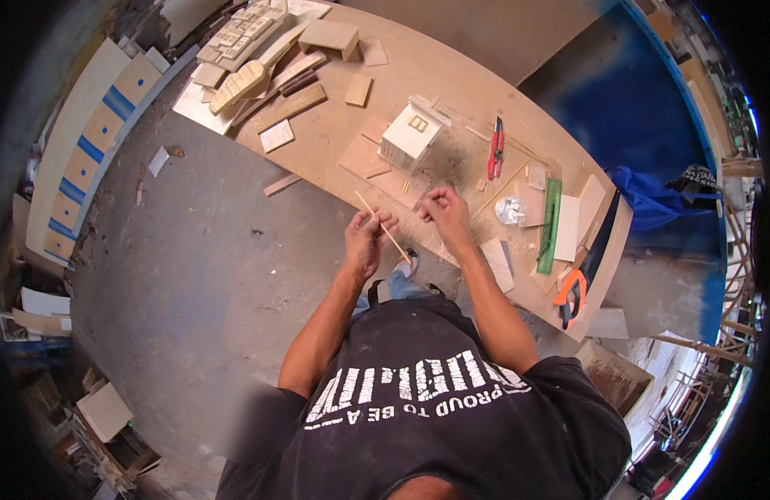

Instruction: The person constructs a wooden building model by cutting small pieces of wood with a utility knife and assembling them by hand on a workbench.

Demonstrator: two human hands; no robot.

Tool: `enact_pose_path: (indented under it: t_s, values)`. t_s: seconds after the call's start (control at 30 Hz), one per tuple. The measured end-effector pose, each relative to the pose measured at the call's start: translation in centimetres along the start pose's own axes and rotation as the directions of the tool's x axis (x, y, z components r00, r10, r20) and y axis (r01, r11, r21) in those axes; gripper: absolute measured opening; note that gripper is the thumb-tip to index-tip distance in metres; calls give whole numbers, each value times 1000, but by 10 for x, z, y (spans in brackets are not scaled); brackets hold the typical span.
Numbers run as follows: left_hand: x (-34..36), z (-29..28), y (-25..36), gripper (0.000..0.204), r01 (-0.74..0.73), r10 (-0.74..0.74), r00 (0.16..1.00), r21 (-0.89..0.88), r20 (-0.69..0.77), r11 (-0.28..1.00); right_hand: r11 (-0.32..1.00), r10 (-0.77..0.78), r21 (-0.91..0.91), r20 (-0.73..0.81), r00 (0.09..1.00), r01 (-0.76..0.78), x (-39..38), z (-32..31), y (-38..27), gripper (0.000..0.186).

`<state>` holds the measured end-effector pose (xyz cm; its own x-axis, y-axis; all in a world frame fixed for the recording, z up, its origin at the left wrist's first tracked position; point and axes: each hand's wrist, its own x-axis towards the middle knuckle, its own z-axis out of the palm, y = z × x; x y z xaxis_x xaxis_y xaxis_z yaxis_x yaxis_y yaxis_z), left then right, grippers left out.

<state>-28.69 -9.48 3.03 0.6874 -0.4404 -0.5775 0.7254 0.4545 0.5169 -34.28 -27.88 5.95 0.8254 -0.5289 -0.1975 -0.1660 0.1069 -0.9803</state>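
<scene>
Black shirt (435, 392) foremost, our left hand (365, 243) pinches a stick (396, 243) mid-length (likely for balance) nearer than the model house (407, 139); our right hand (447, 212) curls, contents unclear.

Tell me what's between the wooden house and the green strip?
Red cutters, thin wood pieces and a shiny round thing lie there, in the head view.

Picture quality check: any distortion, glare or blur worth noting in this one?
Head view throughout: fisheye distortion bows the table and leaves the corners black; glare washes out a strip near the lower right rim; a blurred patch smears the area beside the shirt; the left hand, right hand and small wooden house look fairly clear.
</scene>
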Motion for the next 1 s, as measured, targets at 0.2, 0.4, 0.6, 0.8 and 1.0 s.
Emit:
enact_pose_path:
  t_s: [0.2, 0.4, 0.6, 0.8, 1.0]
  values:
    - [-5, 16, 25, 22, -124, 121, 992, -122, -34, 985, 986, 163, 10, 209, 964, -169, -53, 0, 9, 15]
    - [-9, 13, 30, 21, -213, 213, 977, -127, -7, 969, 943, 290, 94, 239, 927, -319, -70, 16, -3, 18]
    - [-18, 0, 29, 31, -227, 227, 973, 8, 29, 974, 975, 218, 17, 57, 974, -220, -74, 27, 4, 18]
    - [-32, -41, 51, 45, -391, 820, 448, 903, 355, -177, 840, -76, -529, 102, 992, 119, -74, 30, 5, 18]
    - [-53, -42, 72, 31, -456, 40, 883, 836, 467, 306, 771, -206, -496, 399, 894, 399, -62, 75, -24, 17]
